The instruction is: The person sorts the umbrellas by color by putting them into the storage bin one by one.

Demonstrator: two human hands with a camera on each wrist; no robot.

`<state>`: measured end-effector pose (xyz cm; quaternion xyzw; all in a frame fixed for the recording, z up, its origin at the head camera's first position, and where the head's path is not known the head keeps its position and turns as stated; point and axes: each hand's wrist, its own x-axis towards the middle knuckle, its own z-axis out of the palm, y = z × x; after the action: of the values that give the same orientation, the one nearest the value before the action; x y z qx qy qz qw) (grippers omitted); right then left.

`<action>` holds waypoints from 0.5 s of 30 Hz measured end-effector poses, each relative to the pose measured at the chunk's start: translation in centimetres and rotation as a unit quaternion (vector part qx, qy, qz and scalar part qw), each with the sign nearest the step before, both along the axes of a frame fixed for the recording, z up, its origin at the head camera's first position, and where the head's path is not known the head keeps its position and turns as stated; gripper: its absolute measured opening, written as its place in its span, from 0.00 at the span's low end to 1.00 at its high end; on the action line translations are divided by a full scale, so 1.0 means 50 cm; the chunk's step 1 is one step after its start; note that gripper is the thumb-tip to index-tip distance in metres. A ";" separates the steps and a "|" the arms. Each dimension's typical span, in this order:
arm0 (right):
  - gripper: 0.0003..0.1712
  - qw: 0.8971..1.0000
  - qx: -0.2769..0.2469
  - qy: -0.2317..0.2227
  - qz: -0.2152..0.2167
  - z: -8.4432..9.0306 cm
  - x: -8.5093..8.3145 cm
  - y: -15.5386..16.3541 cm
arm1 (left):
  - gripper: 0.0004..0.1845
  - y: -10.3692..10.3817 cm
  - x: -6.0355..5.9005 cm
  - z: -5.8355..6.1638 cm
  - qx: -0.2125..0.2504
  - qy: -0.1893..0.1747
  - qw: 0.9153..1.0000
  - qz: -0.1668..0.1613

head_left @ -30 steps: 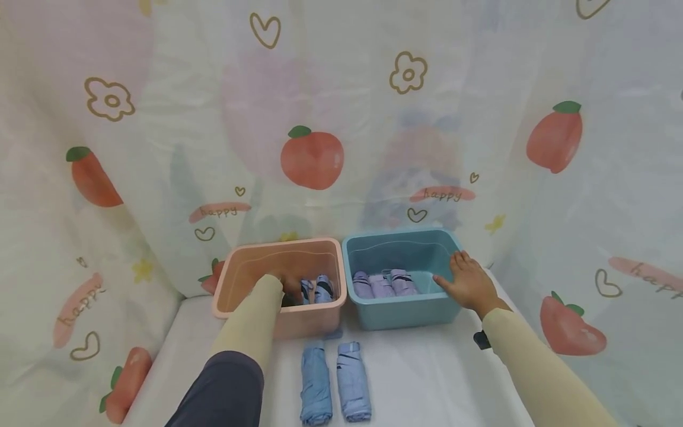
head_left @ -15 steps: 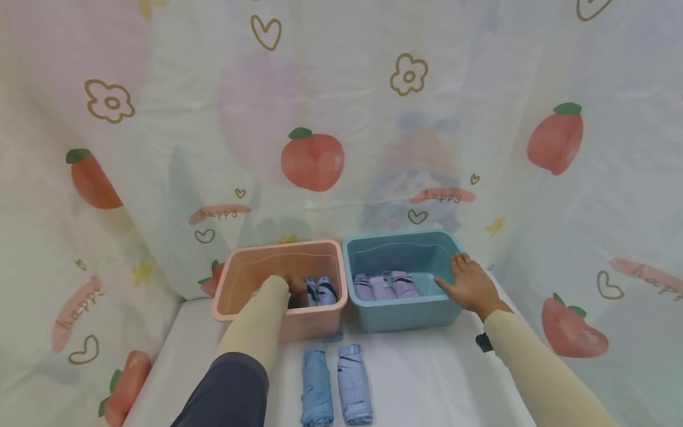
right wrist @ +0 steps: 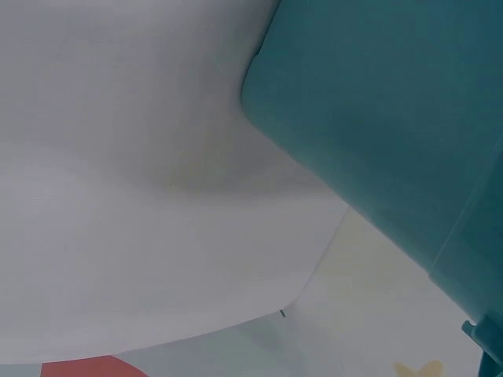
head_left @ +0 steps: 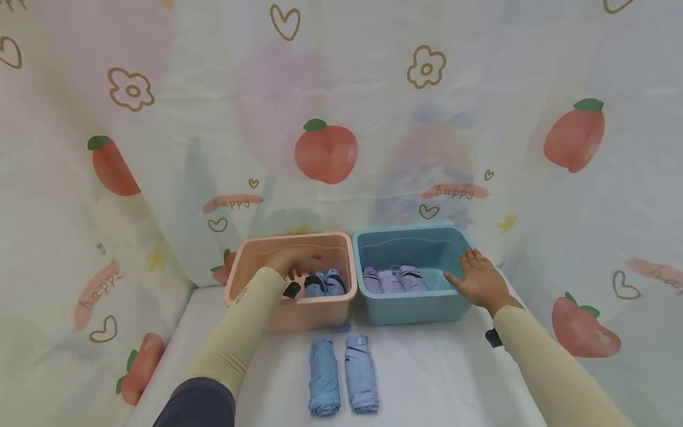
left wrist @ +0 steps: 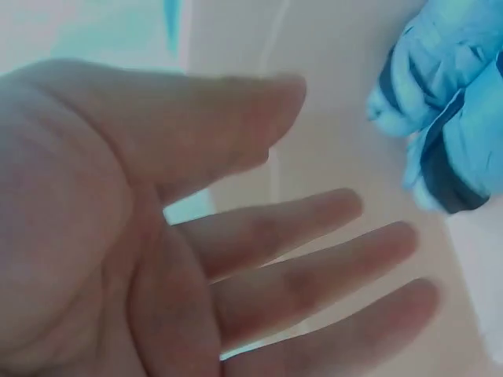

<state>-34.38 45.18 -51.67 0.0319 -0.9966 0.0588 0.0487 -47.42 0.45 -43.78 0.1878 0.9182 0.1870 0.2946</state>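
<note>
**Fingers spread over pink bin; right hand on blue bin rim**

Fingers (left wrist: 314, 267) of the left hand (head_left: 292, 261) are straight and loosely spread, holding nothing, above the pink bin (head_left: 256, 252). We find blue folded umbrellas (head_left: 324, 283) in that bin, just beside the hand. We see the right hand (head_left: 480, 281) resting with relaxed fingers on the blue bin (head_left: 413, 308) at its right rim; lilac umbrellas (head_left: 393, 279) lie inside. Two more blue umbrellas (head_left: 343, 375) lie on the white table (head_left: 437, 367). We read "happy" on the curtain (head_left: 341, 107). Small print on the left sleeve (head_left: 240, 332) is illegible. From the right wrist we see only bin wall; the hand is hidden.
</note>
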 end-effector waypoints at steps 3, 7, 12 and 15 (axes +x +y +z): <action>0.58 1.000 -0.005 -0.001 0.001 0.004 -0.005 0.001 | 0.15 -0.016 0.008 0.000 0.013 0.064 0.997 -0.039; 0.58 1.000 -0.008 0.003 0.001 0.004 -0.004 0.001 | 0.06 -0.049 0.053 -0.014 0.149 0.157 0.974 -0.065; 0.57 1.000 -0.010 0.012 0.007 0.007 0.002 -0.001 | 0.07 -0.088 0.144 -0.048 0.250 0.113 0.960 -0.060; 0.56 1.000 -0.013 0.008 0.011 0.009 0.003 -0.003 | 0.08 -0.112 0.190 -0.084 0.271 0.059 0.960 -0.047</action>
<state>-34.23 45.02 -51.23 0.0426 -0.9949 0.0721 0.0563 -37.92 -5.13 -47.97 0.3142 0.8387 0.4037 0.1867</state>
